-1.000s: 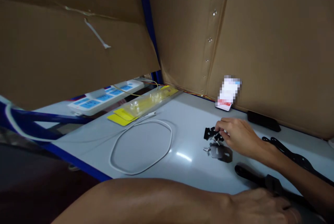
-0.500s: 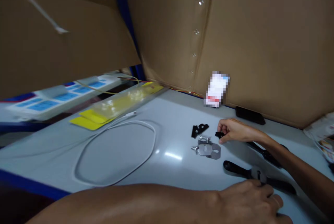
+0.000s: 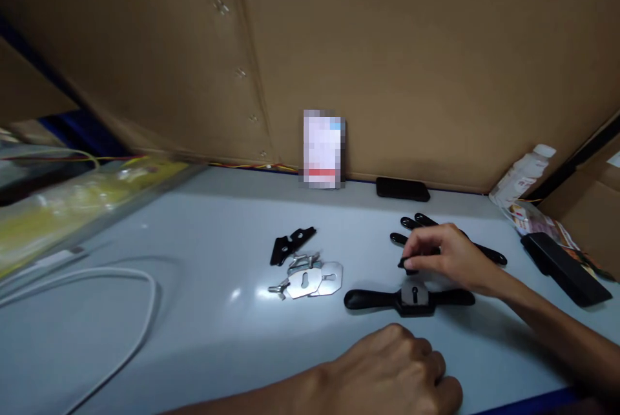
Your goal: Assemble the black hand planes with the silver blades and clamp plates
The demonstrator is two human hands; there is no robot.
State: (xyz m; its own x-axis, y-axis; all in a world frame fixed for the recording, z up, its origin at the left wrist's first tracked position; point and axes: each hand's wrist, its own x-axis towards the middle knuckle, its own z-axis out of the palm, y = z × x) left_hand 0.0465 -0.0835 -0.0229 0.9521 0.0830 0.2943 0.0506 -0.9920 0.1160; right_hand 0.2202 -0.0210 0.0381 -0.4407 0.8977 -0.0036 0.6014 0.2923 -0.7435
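My right hand [image 3: 438,257] pinches a small black cap plate [image 3: 407,265], partly hidden by the fingers, just above a black spokeshave [image 3: 372,299]. The spokeshave lies flat, a silver slotted blade [image 3: 415,293] on its middle. Nearer to me, my left hand [image 3: 402,370] is curled into a fist in front of the spokeshave; whatever its palm may hold is hidden. Left of the spokeshave are two overlapping silver blades [image 3: 332,278], several metal thumbscrews [image 3: 278,289] and black cap plates [image 3: 293,245].
More black spokeshave handles [image 3: 491,255] lie behind my right hand. A black phone-like slab [image 3: 403,189] and a blurred-out screen [image 3: 323,150] are by the cardboard wall [image 3: 411,47]. At right are a bottle [image 3: 523,173] and a black angular object [image 3: 566,270]; a white cable [image 3: 150,312] curves at left.
My right hand has carried the black cap plate from beside the loose parts to above the spokeshave's blade. My left hand has drawn back from the spokeshave. The view has swung right.
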